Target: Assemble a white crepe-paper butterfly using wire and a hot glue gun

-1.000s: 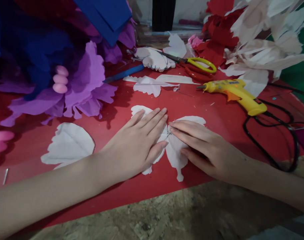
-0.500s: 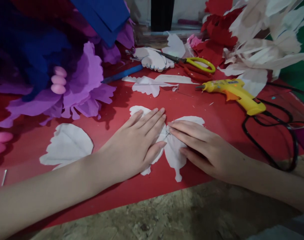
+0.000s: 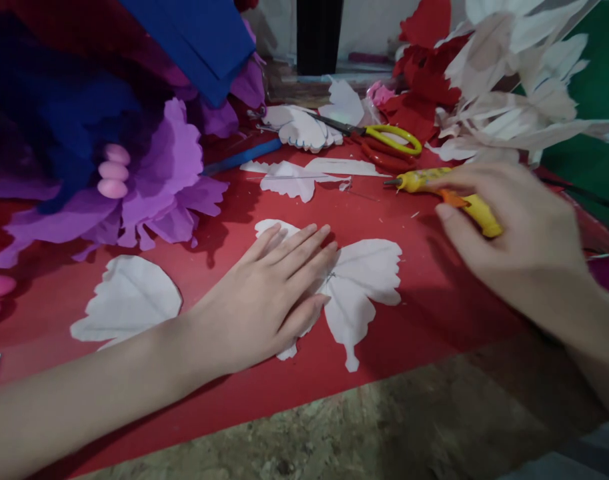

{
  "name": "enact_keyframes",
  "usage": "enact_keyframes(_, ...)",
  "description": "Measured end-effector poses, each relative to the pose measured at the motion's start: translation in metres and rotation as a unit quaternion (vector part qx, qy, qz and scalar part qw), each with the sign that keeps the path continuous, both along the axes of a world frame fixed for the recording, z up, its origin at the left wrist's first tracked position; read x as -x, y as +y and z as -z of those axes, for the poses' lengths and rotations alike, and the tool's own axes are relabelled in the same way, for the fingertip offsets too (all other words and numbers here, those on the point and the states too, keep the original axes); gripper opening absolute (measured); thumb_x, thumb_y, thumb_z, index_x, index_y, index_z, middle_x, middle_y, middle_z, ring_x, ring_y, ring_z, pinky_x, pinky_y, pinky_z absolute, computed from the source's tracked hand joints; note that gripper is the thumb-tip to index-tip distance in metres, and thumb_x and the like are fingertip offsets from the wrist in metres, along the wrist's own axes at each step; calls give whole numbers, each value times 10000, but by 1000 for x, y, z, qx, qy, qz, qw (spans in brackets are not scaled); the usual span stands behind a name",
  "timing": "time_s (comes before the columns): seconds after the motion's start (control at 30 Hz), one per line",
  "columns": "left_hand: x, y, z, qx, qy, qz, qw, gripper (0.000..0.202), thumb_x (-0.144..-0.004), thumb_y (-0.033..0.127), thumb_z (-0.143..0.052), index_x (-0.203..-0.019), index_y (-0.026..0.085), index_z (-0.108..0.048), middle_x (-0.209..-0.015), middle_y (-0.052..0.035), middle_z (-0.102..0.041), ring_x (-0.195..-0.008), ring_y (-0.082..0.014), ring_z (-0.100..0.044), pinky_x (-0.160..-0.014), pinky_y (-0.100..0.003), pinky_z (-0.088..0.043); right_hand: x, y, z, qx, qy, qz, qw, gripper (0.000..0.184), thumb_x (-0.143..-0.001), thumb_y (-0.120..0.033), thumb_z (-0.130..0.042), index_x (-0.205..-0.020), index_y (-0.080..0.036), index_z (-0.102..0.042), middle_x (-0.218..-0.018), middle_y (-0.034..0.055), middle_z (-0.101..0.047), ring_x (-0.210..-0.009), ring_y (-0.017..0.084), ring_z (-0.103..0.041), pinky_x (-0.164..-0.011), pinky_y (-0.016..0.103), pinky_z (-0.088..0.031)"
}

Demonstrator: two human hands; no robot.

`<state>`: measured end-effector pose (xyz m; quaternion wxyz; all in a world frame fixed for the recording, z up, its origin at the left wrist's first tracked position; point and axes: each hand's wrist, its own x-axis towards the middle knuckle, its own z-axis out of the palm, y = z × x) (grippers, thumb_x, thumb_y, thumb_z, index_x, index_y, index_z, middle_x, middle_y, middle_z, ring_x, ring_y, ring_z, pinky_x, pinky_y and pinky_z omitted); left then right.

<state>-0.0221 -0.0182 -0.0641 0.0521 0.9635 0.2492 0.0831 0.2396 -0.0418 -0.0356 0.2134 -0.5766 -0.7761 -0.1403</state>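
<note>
While one left hand (image 3: 269, 293) lies flat, fingers slightly apart, half-hiding one white butterfly cutout (image 3: 369, 267) on the red tabletop (image 3: 414, 333), one right hand (image 3: 519, 220) covers part of one yellow glue gun (image 3: 419, 180), grip unclear, near one pair of scissors (image 3: 351, 127) and three pink ovals (image 3: 113, 171).

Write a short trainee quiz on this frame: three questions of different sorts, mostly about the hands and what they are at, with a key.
1. Multiple choice: which thing is the right hand at?
A) scissors
B) glue gun
C) beads

2. True or false: the left hand lies palm-down over part of the white butterfly.

3. Fill in the colour: the glue gun's trigger is ____.

Key: 1 B; 2 true; 3 orange.
</note>
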Motion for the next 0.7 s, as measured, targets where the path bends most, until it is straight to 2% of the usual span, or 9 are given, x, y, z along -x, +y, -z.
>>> enact_keyframes(0.03,1,2,-1,1,0,10,1000,506,-988,350,-195,-1394,104,-372,-1480,-143,-334,-1378,-275,-307,-1102,-535,-282,-11,6,-4,31,-21,72,997,245,-852,-227,-481,-1030,-101,-593,-1034,133,-604,-1021,207,-569,-882,343,-478)
enact_keyframes(0.1,2,6,-2,6,2,24,1000,501,-988,382,-202,-1396,151,-377,-1484,-126,-333,-1380,-273,-304,-1104,-540,-270,-32,17,-10,134,-65,244,958,293,-793,-186,-511,-1049,-67,-588,-1065,183,-572,-1071,249,-527,-899,388,-448)
enact_keyframes(0.17,2,10,-4,14,5,32,999,494,-985,405,-220,-1404,189,-366,-1493,-116,-317,-1384,-276,-293,-1107,-552,-250,-46,23,-10,174,-72,284,940,281,-748,-161,-525,-982,-29,-607,-990,210,-580,-943,244,-552,-814,379,-455)
enact_keyframes(0.27,2,12,-6,24,18,43,999,482,-983,402,-254,-1415,208,-345,-1501,-119,-295,-1391,-277,-275,-1104,-569,-238,-53,25,-5,212,-66,286,932,197,-742,-196,-532,-861,-65,-619,-852,152,-603,-711,157,-518,-668,302,-428)
enact_keyframes(0.33,0,12,-7,23,24,46,998,485,-981,411,-263,-1414,207,-345,-1500,-123,-294,-1391,-279,-275,-1098,-580,-240,-52,26,-2,227,-60,286,929,178,-719,-228,-568,-829,-95,-610,-814,115,-602,-638,127,-474,-619,275,-398)
enact_keyframes(0.43,-1,12,-6,15,27,42,999,509,-977,442,-254,-1404,189,-369,-1489,-147,-312,-1378,-301,-301,-1080,-590,-264,-48,28,1,236,-47,298,924,199,-687,-242,-601,-841,-116,-594,-814,99,-597,-621,132,-473,-594,266,-383)
enact_keyframes(0.53,-1,12,-5,11,34,37,999,532,-970,468,-260,-1397,176,-384,-1471,-183,-332,-1357,-325,-338,-1047,-596,-308,-48,28,2,228,-30,304,925,220,-714,-255,-568,-893,-128,-581,-868,107,-597,-672,163,-515,-610,275,-396)
enact_keyframes(0.63,0,11,-4,10,39,37,999,534,-963,477,-289,-1397,180,-382,-1468,-192,-334,-1355,-325,-342,-1035,-594,-324,-54,26,0,203,-13,288,936,252,-715,-275,-534,-924,-136,-562,-886,113,-593,-705,179,-534,-632,291,-415)
enact_keyframes(0.7,0,10,-3,11,38,34,999,536,-960,480,-299,-1397,180,-379,-1471,-189,-331,-1364,-318,-327,-1041,-590,-320,-59,23,-4,178,-2,258,950,281,-721,-341,-516,-921,-146,-547,-874,108,-587,-694,173,-530,-633,296,-422)
